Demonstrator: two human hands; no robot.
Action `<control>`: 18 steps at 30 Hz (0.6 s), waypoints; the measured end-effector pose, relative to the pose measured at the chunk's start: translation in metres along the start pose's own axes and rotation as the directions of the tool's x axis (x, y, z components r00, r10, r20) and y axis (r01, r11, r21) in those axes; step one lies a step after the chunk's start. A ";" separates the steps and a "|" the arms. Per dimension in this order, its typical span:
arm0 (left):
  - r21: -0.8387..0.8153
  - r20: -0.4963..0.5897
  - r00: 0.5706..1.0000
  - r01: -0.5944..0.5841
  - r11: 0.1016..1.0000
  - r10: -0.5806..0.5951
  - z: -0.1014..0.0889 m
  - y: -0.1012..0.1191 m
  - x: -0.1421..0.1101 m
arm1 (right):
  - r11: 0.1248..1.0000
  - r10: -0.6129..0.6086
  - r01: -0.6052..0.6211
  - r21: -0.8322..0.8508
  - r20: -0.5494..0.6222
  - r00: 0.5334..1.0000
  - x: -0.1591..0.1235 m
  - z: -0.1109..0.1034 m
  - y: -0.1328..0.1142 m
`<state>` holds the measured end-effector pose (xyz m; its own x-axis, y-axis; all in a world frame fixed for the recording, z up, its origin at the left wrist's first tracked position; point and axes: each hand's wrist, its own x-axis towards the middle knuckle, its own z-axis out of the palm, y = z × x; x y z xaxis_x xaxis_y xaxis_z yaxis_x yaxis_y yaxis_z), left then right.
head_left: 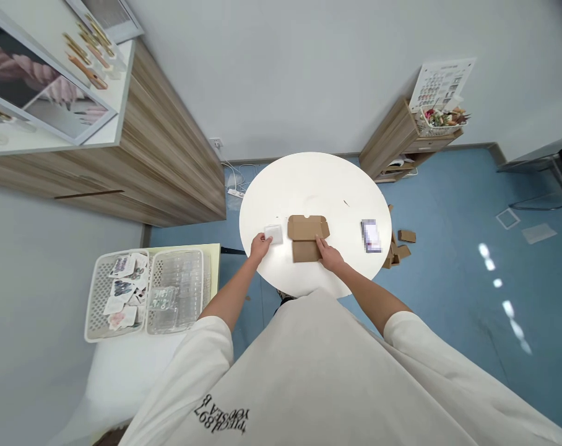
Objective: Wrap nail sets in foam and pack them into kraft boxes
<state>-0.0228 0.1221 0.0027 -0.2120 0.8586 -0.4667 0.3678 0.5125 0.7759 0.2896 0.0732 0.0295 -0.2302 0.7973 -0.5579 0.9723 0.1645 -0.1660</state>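
On the round white table (309, 179), a small brown cardboard box (307, 251) lies in front of me with its lid flap raised toward the far side. My right hand (330, 254) grips the box by its right side, fingers closed at the edge. To the left of the box, my left hand (260, 246) pinches a small flat, whitish, see-through case (274, 234) by its near left corner. The case's contents are too faint to make out. Case and box are a short way apart.
A phone-like purple-edged item (371, 236) lies at the table's right. Cardboard pieces (397, 253) lie on the floor beyond it. Left of the table, white baskets (175, 251) hold cards and clear cases. Wooden cabinets (179, 142) stand behind left, a power strip (235, 193) below.
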 end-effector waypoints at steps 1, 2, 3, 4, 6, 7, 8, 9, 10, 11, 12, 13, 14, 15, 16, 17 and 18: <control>-0.008 0.051 0.998 -0.039 0.999 0.039 0.007 0.004 -0.005 | 1.000 -0.003 0.003 0.009 -0.006 1.000 -0.001 0.000 0.001; -0.008 0.092 0.993 -0.073 0.997 0.073 0.016 0.009 -0.010 | 1.000 -0.006 0.007 0.016 -0.012 1.000 -0.001 0.000 0.001; 0.005 0.126 0.988 -0.089 0.996 0.088 0.026 0.014 -0.016 | 1.000 -0.011 0.011 0.021 -0.019 1.000 -0.002 0.000 0.002; 0.038 0.154 0.984 -0.096 0.995 0.089 0.037 0.019 -0.022 | 1.000 -0.015 0.015 0.023 -0.026 1.000 -0.002 0.000 0.002; 0.144 0.182 0.981 -0.089 0.986 0.062 0.060 0.028 -0.036 | 1.000 -0.021 0.022 0.021 -0.044 0.999 -0.004 0.001 0.003; 0.202 0.200 0.978 -0.093 0.975 0.052 0.071 0.032 -0.043 | 1.000 -0.023 0.024 0.020 -0.053 0.998 -0.004 0.001 0.004; 0.265 0.214 0.976 -0.090 0.960 0.033 0.082 0.036 -0.049 | 0.999 -0.025 0.026 0.020 -0.059 0.998 -0.004 0.001 0.004; 0.321 0.243 0.970 -0.095 0.942 0.015 0.091 0.040 -0.055 | 0.999 -0.026 0.027 0.024 -0.062 0.998 -0.005 0.002 0.005; 0.367 0.262 0.965 -0.105 0.924 0.006 0.100 0.043 -0.060 | 0.999 -0.025 0.027 0.030 -0.064 0.998 -0.005 0.002 0.005; 0.407 0.276 0.961 -0.111 0.907 -0.006 0.107 0.045 -0.063 | 0.999 -0.023 0.025 0.037 -0.064 0.998 -0.005 0.002 0.006; 0.436 0.284 0.959 -0.114 0.893 -0.016 0.113 0.047 -0.066 | 0.999 -0.018 0.021 0.043 -0.065 0.998 -0.005 0.003 0.006; 0.458 0.283 0.959 -0.116 0.881 -0.021 0.118 0.049 -0.067 | 0.999 -0.013 0.017 0.049 -0.068 0.998 -0.004 0.003 0.007; 0.474 0.277 0.961 -0.115 0.873 -0.024 0.122 0.050 -0.067 | 0.998 -0.009 0.012 0.054 -0.070 0.998 -0.004 0.004 0.007; 0.484 0.267 0.963 -0.114 0.867 -0.023 0.126 0.051 -0.066 | 0.998 -0.006 0.010 0.059 -0.071 0.997 -0.004 0.004 0.007; 0.491 0.256 0.967 -0.114 0.863 -0.018 0.129 0.051 -0.065 | 0.998 -0.005 0.010 0.064 -0.070 0.998 -0.003 0.005 0.008; 0.496 0.246 0.969 -0.116 0.861 -0.011 0.131 0.051 -0.065 | 0.998 -0.006 0.011 0.068 -0.068 0.998 -0.003 0.006 0.008; 0.499 0.239 0.971 -0.119 0.858 -0.004 0.132 0.050 -0.064 | 0.997 -0.009 0.014 0.069 -0.066 0.998 -0.003 0.006 0.008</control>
<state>0.1292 0.0918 0.0156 0.0094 0.8297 -0.5582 0.7931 0.3338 0.5094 0.2981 0.0687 0.0245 -0.2357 0.8324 -0.5015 0.9639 0.1345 -0.2296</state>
